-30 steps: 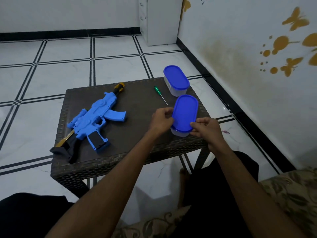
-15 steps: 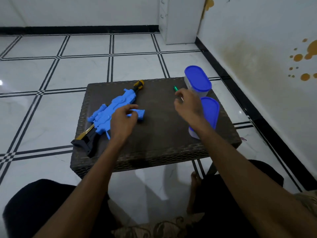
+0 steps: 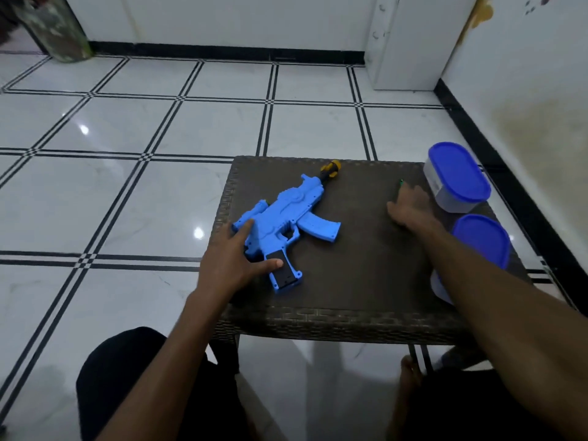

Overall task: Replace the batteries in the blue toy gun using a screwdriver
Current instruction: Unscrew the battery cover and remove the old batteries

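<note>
Now the left hand (image 3: 234, 265) lies on the back end of the blue gun (image 3: 288, 218), fingers spread out straight; one finger tip sits up on the gun's top part & the thumb touches the black patch on the grip. It presses on the gun, not wrapped round it. The right hand (image 3: 410, 206) is flat on the table (image 3: 350, 281) w/ fingers reaching fwd over the screwdriver (image 3: 402, 183). Only the green tip of the handle pokes out past the fingers, so I can't tell if that hand is grabbing it or just lying on it. The gun lies on its side on the left half of the table, yellow nose pointing away to the far edge, grip pointing to the near edge. Just right of the right hand stands a tub (image 3: 456, 178) w/ a blue lid, at the far right corner. A 2nd tub (image 3: 480, 246) w/ a blue lid stands nearer, partly behind the right arm. The table is dark & woven. Under it is a white tile floor (image 3: 127, 186) w/ black lines. Black-clad knees show at the bottom.
</note>
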A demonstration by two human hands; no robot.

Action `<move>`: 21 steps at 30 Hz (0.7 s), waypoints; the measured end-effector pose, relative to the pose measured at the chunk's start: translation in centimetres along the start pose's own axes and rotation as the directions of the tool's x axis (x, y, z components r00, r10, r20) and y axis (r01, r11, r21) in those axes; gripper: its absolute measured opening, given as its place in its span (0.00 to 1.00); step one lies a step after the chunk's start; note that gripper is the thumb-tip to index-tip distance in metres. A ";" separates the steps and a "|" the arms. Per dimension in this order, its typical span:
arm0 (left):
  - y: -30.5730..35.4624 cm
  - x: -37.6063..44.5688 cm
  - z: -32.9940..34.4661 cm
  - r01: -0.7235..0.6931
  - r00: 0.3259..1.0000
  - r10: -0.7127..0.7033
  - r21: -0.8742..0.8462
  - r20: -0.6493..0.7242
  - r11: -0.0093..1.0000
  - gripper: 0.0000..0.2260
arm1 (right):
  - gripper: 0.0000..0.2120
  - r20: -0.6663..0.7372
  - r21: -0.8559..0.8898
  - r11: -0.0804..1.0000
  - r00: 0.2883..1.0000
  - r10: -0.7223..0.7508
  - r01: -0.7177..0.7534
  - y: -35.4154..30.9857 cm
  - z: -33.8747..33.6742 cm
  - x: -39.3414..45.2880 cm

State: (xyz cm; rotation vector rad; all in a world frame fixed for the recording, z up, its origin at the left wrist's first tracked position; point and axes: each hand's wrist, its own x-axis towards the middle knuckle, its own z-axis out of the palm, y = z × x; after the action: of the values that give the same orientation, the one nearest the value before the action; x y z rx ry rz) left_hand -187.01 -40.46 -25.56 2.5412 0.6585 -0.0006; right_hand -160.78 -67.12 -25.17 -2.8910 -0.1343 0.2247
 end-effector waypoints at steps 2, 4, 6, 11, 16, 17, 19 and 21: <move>0.1 0.0 0.2 0.012 1.000 -0.012 -0.042 -0.001 0.999 0.49 | 0.26 -0.081 -0.024 0.999 0.996 -0.036 0.034 -0.4 0.6 -0.2; 0.3 -0.3 0.5 0.006 1.000 -0.008 -0.061 -0.029 0.998 0.48 | 0.19 -0.162 -0.021 0.994 0.981 -0.109 0.107 -0.7 1.1 -0.7; 0.6 -0.5 0.7 -0.006 0.998 0.001 -0.081 -0.066 0.997 0.47 | 0.15 -0.214 0.005 0.986 0.964 -0.159 0.164 -1.1 1.5 -1.2; 2.1 0.1 1.8 -0.034 0.997 0.028 -0.092 -0.071 0.995 0.46 | 0.11 -0.182 0.130 0.981 0.976 -0.116 0.141 -2.4 1.5 -2.6; 4.4 0.7 2.0 -0.023 0.999 0.024 -0.033 0.022 0.999 0.43 | 0.20 -0.050 0.354 0.935 0.997 0.061 -0.039 -3.2 0.5 -3.8; 4.9 0.8 1.9 -0.026 0.999 0.027 -0.033 0.046 0.999 0.43 | 0.17 -0.030 0.480 0.874 0.995 0.096 -0.070 -3.3 0.4 -4.1; 5.6 1.0 2.0 -0.031 0.996 0.033 -0.024 0.084 0.999 0.43 | 0.09 0.050 0.730 0.673 0.991 0.121 -0.119 -3.6 -0.1 -5.1; 5.9 1.0 2.1 -0.041 0.994 0.038 0.031 0.103 0.999 0.43 | 0.05 0.127 0.858 0.493 0.989 0.073 -0.146 -3.8 -0.8 -6.6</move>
State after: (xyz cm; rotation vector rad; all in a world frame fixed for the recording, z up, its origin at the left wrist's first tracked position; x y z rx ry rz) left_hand -183.23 -45.44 -24.70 2.5660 0.5727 -0.1285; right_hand -167.42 -64.34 -22.57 -1.8482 0.1333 0.3099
